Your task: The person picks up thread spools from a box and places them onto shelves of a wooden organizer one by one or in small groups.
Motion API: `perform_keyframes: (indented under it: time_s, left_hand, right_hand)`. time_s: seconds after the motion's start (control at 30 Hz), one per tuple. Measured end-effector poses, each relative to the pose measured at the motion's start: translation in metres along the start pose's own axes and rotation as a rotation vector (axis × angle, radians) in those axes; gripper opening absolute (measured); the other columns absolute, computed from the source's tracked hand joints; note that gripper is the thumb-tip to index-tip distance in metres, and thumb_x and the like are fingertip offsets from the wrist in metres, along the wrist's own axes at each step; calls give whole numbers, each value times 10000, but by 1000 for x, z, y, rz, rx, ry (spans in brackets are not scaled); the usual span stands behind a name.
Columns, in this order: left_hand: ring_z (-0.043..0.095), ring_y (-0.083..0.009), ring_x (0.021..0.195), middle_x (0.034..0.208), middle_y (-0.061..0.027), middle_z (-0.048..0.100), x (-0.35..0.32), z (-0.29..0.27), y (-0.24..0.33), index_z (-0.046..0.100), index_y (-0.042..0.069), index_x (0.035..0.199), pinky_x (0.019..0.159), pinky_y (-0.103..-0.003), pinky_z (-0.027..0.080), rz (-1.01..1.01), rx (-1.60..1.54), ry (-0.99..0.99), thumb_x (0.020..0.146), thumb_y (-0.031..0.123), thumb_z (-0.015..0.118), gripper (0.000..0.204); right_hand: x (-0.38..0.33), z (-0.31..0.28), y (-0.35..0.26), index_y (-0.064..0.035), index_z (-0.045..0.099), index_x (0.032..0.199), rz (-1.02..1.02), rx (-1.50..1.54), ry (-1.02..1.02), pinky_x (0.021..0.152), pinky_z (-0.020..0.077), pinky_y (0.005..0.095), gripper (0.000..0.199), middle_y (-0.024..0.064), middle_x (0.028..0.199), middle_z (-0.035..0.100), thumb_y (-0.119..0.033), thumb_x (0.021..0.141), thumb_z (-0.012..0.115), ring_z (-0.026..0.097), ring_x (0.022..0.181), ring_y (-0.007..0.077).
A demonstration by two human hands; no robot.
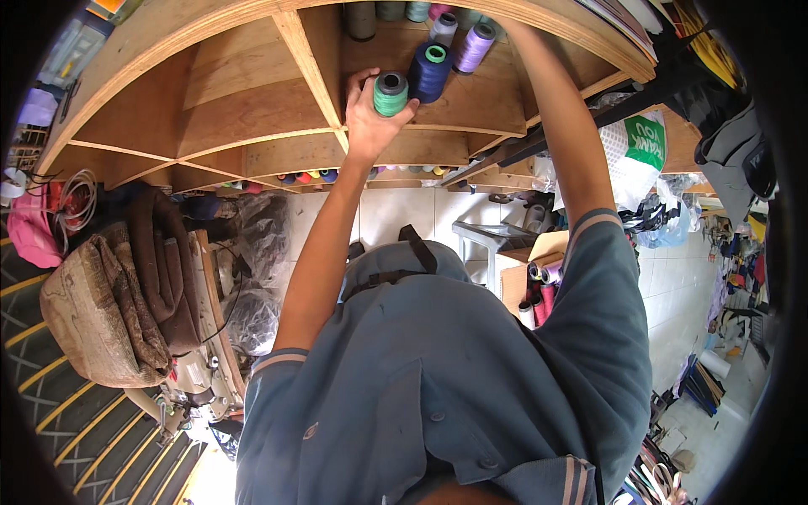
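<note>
My left hand (pixel 370 124) is closed around a green thread spool (pixel 390 98) with a dark core, at the front of a wooden cubbyhole shelf (pixel 299 63). Just right of it stands a dark blue thread spool (pixel 429 77) with a green core. Beyond that are a purple thread spool (pixel 473 49) and a pale grey one (pixel 443 30). My right forearm (pixel 560 109) reaches up into the same compartment, and the shelf's upper edge hides the fingers of that hand.
Small colourful spools (pixel 316 177) line a lower shelf. At my right a cardboard box (pixel 515 286) holds several spools beside a grey stool (pixel 484 236). A white plastic bag (pixel 627 164) hangs at the right. Folded brown fabric (pixel 109 303) lies by a sewing machine (pixel 198 374) at the left.
</note>
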State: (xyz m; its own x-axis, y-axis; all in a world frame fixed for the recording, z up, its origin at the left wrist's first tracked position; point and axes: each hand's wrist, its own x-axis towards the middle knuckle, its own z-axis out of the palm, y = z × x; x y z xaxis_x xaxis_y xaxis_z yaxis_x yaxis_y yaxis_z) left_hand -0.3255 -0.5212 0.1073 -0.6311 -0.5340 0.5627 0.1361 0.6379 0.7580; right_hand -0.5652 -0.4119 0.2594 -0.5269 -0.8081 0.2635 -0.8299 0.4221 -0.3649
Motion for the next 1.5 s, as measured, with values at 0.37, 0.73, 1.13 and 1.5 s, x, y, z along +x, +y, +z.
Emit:
perform_keyframes:
  time_s: [0.37,0.73,1.13,1.5]
  left_hand:
    - [447,-458,1193,1283,-354,397,-1,3,-12,633,38,919,943,-505,439,151,128,76,568,255,836,460]
    - [389,-435,1243,1219,-301,495,-1,7,0,663,53,1008,991,-496,399,11,-2,85,619,242,823,461]
    - [482,-472,1152,1262,-371,403,-2,9,-15,661,53,1005,911,-501,464,63,70,68,557,259,825,519]
    - [503,-445,1138,1287,-349,399,-2,7,-13,659,44,1007,928,-478,457,55,84,58,572,278,822,520]
  right_hand:
    - [13,37,-73,18,645,873,-266,66,-132,667,485,417,414,194,789,649,-333,679,747,620,735,323]
    - [18,61,-103,38,635,868,-323,44,-341,711,479,421,409,216,806,641,-339,737,726,616,789,344]
    - [38,59,-69,38,630,894,-232,73,-189,717,481,409,395,212,825,643,-323,757,713,619,798,334]
    - [39,51,-55,38,625,918,-179,73,-139,723,483,398,383,207,843,646,-309,776,700,622,806,324]
